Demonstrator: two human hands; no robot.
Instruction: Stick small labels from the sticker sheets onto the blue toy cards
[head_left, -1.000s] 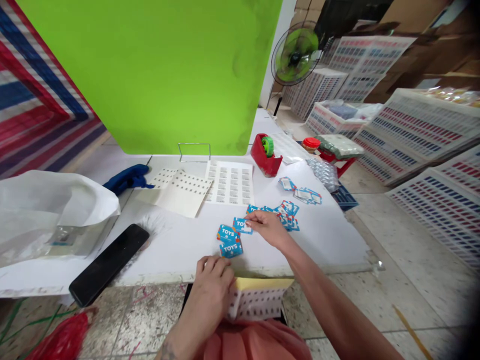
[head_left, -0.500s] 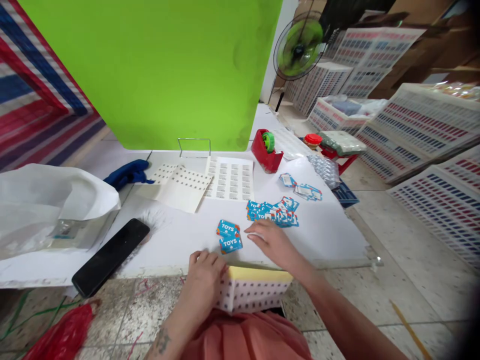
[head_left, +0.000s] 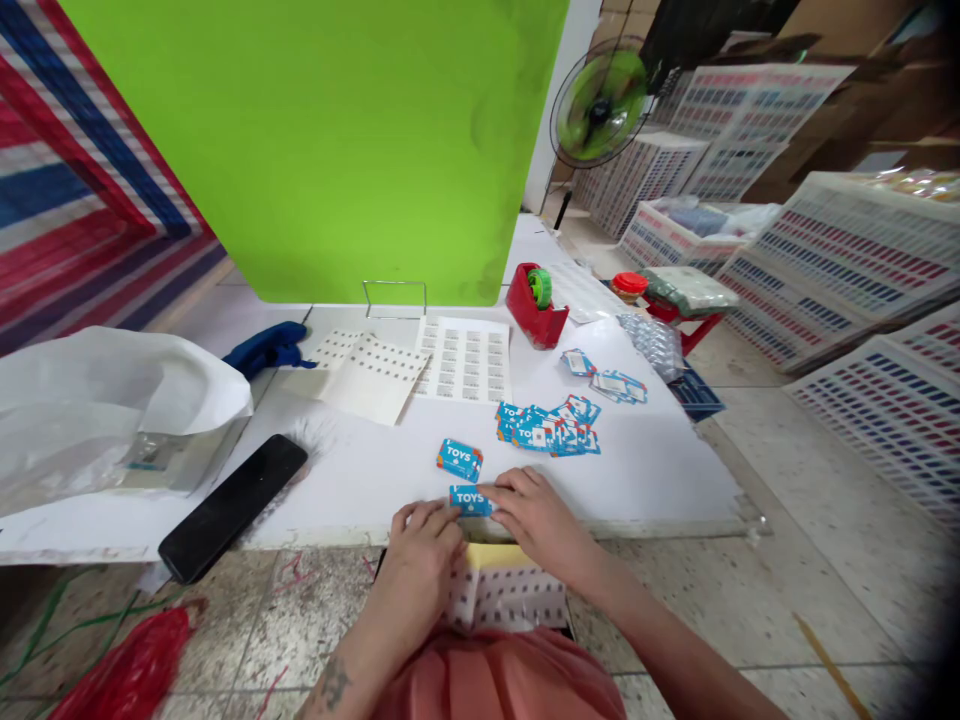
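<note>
A blue TOYS card (head_left: 471, 500) lies near the table's front edge, between my two hands. The thumb and index finger of my right hand (head_left: 544, 525) touch its right edge, with the other fingers bent close together. My left hand (head_left: 421, 560) is closed, its fingertips at the card's lower left corner; what they pinch, if anything, is hidden. Below both hands, a sheet of small dark-printed stickers with a yellow top strip (head_left: 517, 585) rests over my lap. Just beyond lies a small stack of TOYS cards (head_left: 460, 459). A larger spread of cards (head_left: 551, 428) is farther right.
Sticker sheets (head_left: 375, 375) and a barcode label sheet (head_left: 469, 360) lie toward the green board (head_left: 315, 150). A red tape dispenser (head_left: 536, 310) stands right of them. At left are a black phone (head_left: 232, 510), a blue tool (head_left: 266, 348) and a white plastic bag (head_left: 120, 380).
My right hand has moved down and left from beside the card spread to the nearer TOYS card. That card now lies apart from the stack, nearer the edge. My left hand has shifted slightly right.
</note>
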